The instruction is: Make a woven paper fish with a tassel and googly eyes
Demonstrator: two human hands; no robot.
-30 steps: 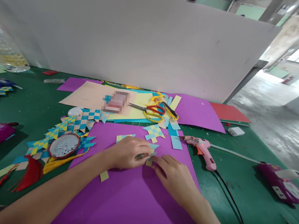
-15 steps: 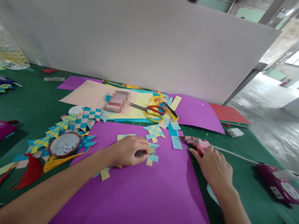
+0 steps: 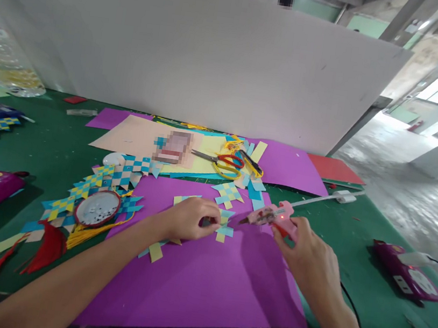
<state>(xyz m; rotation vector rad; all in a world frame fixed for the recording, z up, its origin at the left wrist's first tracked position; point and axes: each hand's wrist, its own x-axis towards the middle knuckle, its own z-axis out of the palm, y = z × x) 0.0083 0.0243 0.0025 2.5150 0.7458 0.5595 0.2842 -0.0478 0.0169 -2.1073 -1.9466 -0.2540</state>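
My right hand (image 3: 307,249) grips the handle of a pink hot glue gun (image 3: 268,216). The gun is raised over the purple paper sheet (image 3: 204,292), its nozzle pointing left toward my left hand; a long pale glue stick (image 3: 316,196) sticks out of its back. My left hand (image 3: 195,219) is closed with thumb and fingers curled together; what they pinch, if anything, is hidden. Right by its fingertips lies a small woven paper piece (image 3: 226,231) in blue and yellow. Another woven piece (image 3: 228,192) is behind it, and paper strips (image 3: 155,252) peek out under the left forearm.
Left are woven paper chains (image 3: 89,184), a round dish of small dark bits (image 3: 97,208) and red tassels (image 3: 46,251). Scissors (image 3: 219,161) and a utility knife (image 3: 251,163) lie behind. Purple power strips (image 3: 411,272) sit at both sides. A white board (image 3: 197,58) stands at the back.
My right hand has lifted the glue gun off the table's right side and brought it left over the purple sheet. My left hand has stayed nearly in place.
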